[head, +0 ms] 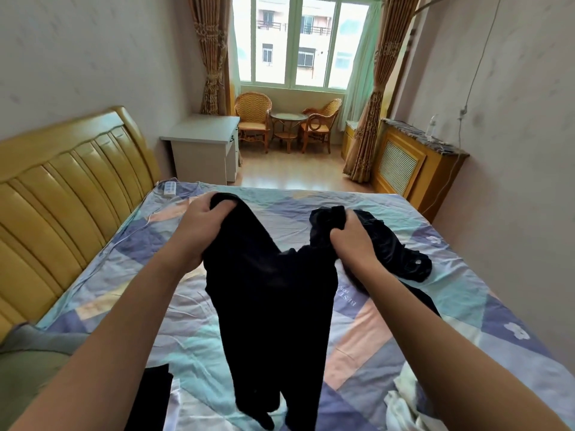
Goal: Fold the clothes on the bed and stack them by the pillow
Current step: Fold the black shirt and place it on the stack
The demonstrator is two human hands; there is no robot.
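Observation:
I hold a black garment (270, 309) up over the bed (367, 346), its length hanging down toward me. My left hand (199, 231) grips one bunched top corner. My right hand (350, 241) grips the other bunched corner. Another black garment (395, 253) lies crumpled on the sheet just beyond my right hand. A grey-green pillow (34, 365) sits at the lower left by the headboard. A dark piece of clothing (152, 396) lies beside the pillow, partly hidden by my left arm. White clothing (404, 399) is heaped at the lower right.
A yellow wooden headboard (62, 194) runs along the left. A white remote (169, 187) with a cord lies at the bed's far left corner. Beyond stand a white desk (202, 150), wicker chairs (252, 119) with a small table, and a radiator cabinet (413, 163).

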